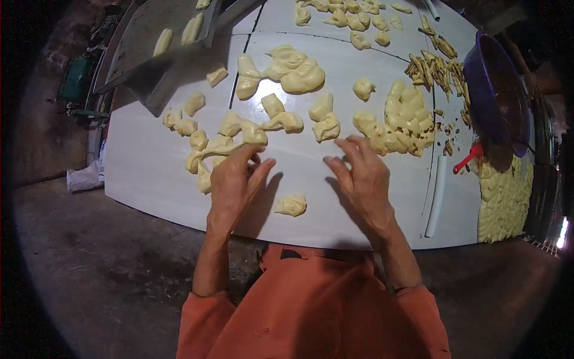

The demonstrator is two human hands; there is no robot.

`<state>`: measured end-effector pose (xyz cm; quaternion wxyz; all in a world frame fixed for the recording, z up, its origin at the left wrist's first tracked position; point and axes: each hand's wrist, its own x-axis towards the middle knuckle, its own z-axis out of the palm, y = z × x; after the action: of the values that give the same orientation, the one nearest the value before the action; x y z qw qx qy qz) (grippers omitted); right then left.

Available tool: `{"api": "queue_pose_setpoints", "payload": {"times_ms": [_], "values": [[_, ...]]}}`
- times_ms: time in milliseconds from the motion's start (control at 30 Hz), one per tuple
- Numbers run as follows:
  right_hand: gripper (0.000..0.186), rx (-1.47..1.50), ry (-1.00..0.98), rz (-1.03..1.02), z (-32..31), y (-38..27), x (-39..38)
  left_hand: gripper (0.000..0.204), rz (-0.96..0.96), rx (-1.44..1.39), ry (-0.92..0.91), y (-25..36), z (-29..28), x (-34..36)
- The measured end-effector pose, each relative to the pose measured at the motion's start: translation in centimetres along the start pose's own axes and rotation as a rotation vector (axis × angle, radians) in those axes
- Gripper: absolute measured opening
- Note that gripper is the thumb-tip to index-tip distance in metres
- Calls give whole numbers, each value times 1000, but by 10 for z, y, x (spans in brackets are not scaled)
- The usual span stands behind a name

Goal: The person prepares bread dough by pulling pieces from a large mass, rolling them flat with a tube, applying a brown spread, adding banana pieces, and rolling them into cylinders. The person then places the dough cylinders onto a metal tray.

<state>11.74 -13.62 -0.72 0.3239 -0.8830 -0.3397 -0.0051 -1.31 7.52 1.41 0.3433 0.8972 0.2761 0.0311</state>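
My left hand [236, 182] hovers over the white table, fingers curled but apart and holding nothing, beside a cluster of pale yellow dough pieces [245, 130]. My right hand [365, 182] is also open, thumb and fingers apart, just below a pair of dough pieces [326, 125]. A small lone dough lump [290, 204] lies between my forearms near the front edge. Farther back sits a larger dough mass [293, 72]. Right of that, a bumpy slab of dough flecked with brown bits [406, 122] rests on the tabletop.
The table [143, 173] holds a metal tray [125, 54] at back left, more dough [359, 21] at back, brown strips [430, 72], a purple basin [490, 90], a red-handled tool [463, 161], a white pipe [435, 197] and a dough sheet [502, 203] at right.
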Motion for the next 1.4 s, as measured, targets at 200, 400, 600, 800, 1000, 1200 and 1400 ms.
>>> {"api": "queue_pose_setpoints", "payload": {"times_ms": [200, 400, 600, 800, 1000, 1200, 1400], "values": [[32, 383, -466, -166, 44, -28, -51, 26, -274, -397, -239, -13, 28, -74], [23, 313, -367, 12, 44, -40, -48, 30, -156, -334, -130, -16, 25, -66], [51, 119, -342, -68, 25, -47, -45, 46, 235, 31, 223, -24, 37, -99], [82, -45, -563, -543, 54, -31, -65, 80, 408, 365, -163, -46, 71, -127], [82, -120, -557, -431, 58, -29, -67, 84, 413, 393, -253, -56, 61, -134], [79, -200, -470, -336, 48, -15, -91, 78, 544, 416, -179, -56, 47, -119], [59, -67, -458, -217, 19, -8, -86, 82, 506, 360, -238, -39, 46, -90]]}}
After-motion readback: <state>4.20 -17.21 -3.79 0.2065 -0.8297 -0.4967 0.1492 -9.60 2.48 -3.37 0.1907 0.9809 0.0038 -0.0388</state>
